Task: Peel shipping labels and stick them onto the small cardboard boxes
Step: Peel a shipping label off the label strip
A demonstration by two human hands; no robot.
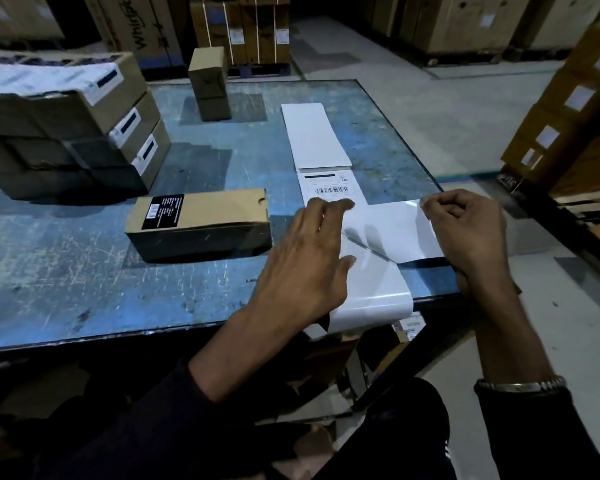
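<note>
Label (397, 226) peeling off its strip (329, 174).
I see my right hand (471, 233) pinching it at 3 o'clock; my left hand (309, 251) rests flat, fingers straight, on the strip.

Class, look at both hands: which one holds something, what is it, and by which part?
The right hand pinches the peeled label by its upper right corner. The left hand holds nothing, fingers flat on the label strip.

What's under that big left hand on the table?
The left hand presses on the white label strip, beside the sheet the right hand peels. Any printing beneath its palm is covered.
</note>
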